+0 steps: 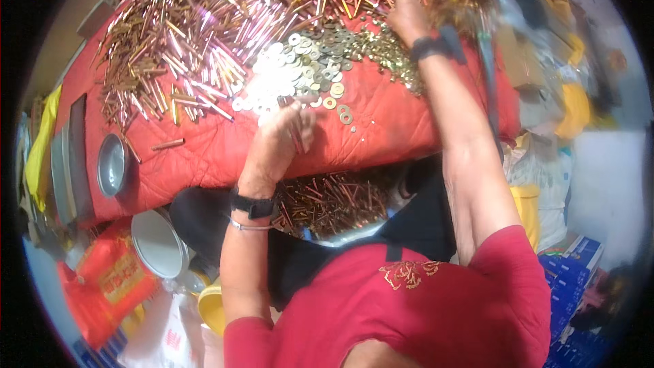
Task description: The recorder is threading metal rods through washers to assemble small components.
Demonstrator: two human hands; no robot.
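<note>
My left hand is closed in front of the washers, its fingers curled and slightly blurred. A short reddish-brown metal rod shows between them. My right hand reaches to the far right, at the near edge of a wide heap of coppery metal rods; its fingertips are lost among the rods, so their grip does not show. Between the hands lies a spread of flat silvery and brassy washers. Beside it, near my right wrist, is a pile of small brass-coloured pieces, perhaps nuts.
Everything lies on a red quilted cover. A metal bowl and a loose rod are at the left. More rods fill a container between my legs. A white bucket, bags and blue boxes stand around.
</note>
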